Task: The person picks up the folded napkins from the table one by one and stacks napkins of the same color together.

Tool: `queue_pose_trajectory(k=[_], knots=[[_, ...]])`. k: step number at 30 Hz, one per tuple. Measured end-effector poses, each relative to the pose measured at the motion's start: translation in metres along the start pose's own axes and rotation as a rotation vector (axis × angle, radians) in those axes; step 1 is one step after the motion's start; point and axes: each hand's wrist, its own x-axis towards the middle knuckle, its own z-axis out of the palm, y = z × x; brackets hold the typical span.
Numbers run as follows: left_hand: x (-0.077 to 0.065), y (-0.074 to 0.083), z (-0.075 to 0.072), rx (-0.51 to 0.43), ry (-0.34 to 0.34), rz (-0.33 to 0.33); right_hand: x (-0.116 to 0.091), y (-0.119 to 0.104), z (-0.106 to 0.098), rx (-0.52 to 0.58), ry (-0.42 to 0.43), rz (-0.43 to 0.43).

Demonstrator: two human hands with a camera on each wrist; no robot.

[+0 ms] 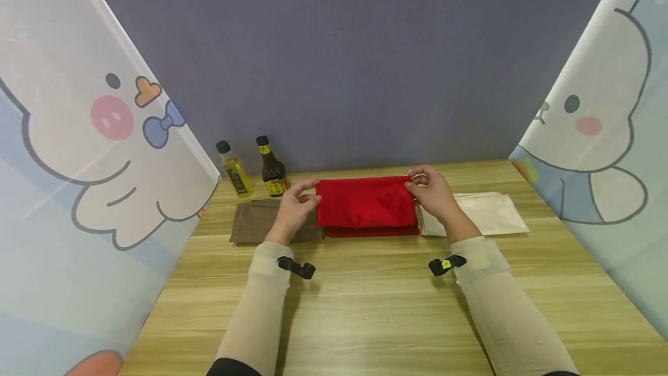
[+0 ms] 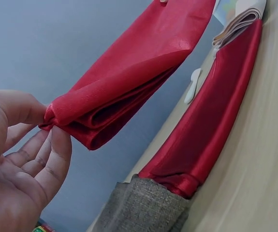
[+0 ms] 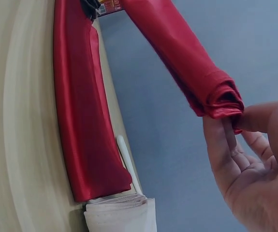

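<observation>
A folded red cloth (image 1: 365, 203) hangs between my two hands, raised off the table. My left hand (image 1: 294, 212) pinches its upper left corner between thumb and fingers. At the upper right corner, my right hand (image 1: 436, 195) pinches it the same way. The wrist views show the held cloth's layered folds. Below it lies a second folded red cloth (image 2: 211, 111), mostly hidden in the head view. A folded grey-brown cloth (image 1: 253, 222) lies left of that one, partly behind my left hand. To the right is a folded off-white cloth (image 1: 490, 213).
An oil bottle (image 1: 237, 174) and a dark sauce bottle (image 1: 272, 172) stand at the back left of the wooden table (image 1: 360, 306). A white, spoon-like object (image 2: 193, 86) lies behind the lower red cloth. A grey wall (image 1: 334, 62) rises at the back, with printed panels on both sides.
</observation>
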Motion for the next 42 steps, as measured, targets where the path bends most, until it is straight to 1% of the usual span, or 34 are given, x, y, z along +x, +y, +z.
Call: queue_pose_trajectory(k=[4,7,15,22,30,34,38,40,42], knots=[[0.0,-0.001,0.0,0.008,-0.009,-0.017,0.003,0.003,-0.001,-0.005,-0.031,0.021],[-0.001,-0.004,0.001,0.01,-0.019,-0.019,0.005,0.008,-0.001,-0.005,-0.032,0.03],[-0.001,-0.011,0.004,-0.026,-0.058,-0.034,0.002,-0.001,-0.003,-0.026,-0.037,0.078],[-0.002,-0.014,0.007,-0.018,-0.073,-0.057,0.005,0.011,-0.003,-0.052,-0.019,0.078],[-0.002,-0.02,0.01,0.02,-0.07,-0.056,0.006,0.02,0.0,-0.095,0.014,0.057],[-0.002,-0.022,0.011,0.041,-0.08,-0.058,0.006,0.024,0.003,-0.129,0.025,0.057],[-0.003,-0.022,0.013,0.072,-0.094,-0.066,0.006,0.026,0.003,-0.165,0.013,0.063],[-0.003,-0.023,0.014,0.086,-0.104,-0.071,0.006,0.027,0.003,-0.204,0.011,0.066],[-0.003,-0.024,0.014,0.095,-0.113,-0.076,0.006,0.028,0.002,-0.267,0.018,0.063]])
